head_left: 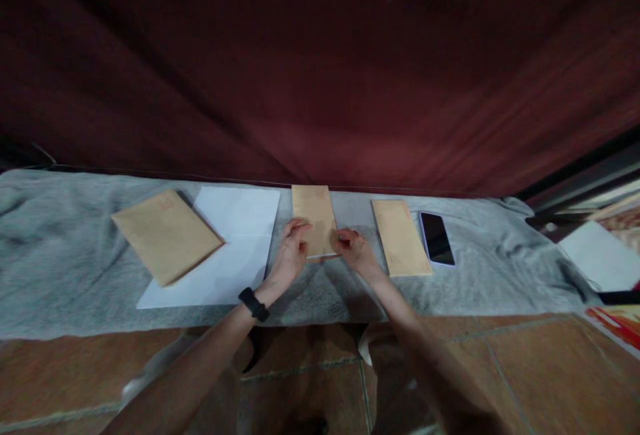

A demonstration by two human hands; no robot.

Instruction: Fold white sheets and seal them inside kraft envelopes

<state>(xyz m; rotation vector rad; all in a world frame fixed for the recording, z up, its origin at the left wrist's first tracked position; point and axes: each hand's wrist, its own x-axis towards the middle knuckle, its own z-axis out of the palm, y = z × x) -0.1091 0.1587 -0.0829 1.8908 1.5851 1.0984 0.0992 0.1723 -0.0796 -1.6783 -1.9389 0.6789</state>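
Observation:
A brown paper envelope [314,205] lies lengthwise in front of me on the grey cloth. A white paper edge [323,256] shows at its near end. My left hand [291,246] is over the envelope's left edge, with its fingers curved and a gap between thumb and forefinger. At the right edge, my right hand [354,246] has its fingers closed in a pinch on the envelope; the fingertips are partly hidden.
To the left, a stack of brown envelopes [167,235] overlaps creased white paper sheets [245,215]. Another brown envelope [401,238] and a phone [437,238] lie to the right. A dark red curtain [320,88] hangs behind the cloth-covered surface [500,255].

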